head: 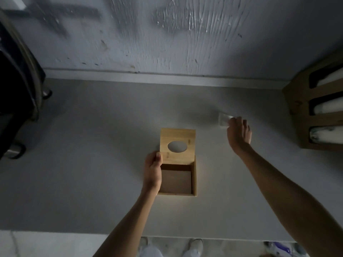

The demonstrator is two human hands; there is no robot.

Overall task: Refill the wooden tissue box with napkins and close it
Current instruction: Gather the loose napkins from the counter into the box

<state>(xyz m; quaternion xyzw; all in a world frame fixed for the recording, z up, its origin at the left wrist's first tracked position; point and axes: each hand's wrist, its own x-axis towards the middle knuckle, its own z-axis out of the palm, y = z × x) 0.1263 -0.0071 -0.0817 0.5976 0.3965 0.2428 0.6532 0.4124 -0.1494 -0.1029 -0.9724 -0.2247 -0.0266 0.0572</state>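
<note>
A wooden tissue box (193, 179) stands open in the middle of the grey table, and I see no napkins inside it. Its lid (177, 138), with an oval hole, is swung up and back. My left hand (153, 168) grips the lid's left edge and rests along the box's left wall. Up and to the right of the box, my right hand (239, 133) is closed over a pack of white napkins (223, 119) lying on the table. The pack is blurred and partly hidden by my fingers.
A wooden wall rack (300, 108) with three slots of white rolled goods hangs at the right edge. A dark chair on castors (16, 101) stands at the left. The table (92, 145) meets a rough white wall (167, 43) at the back. My shoes show below the front edge.
</note>
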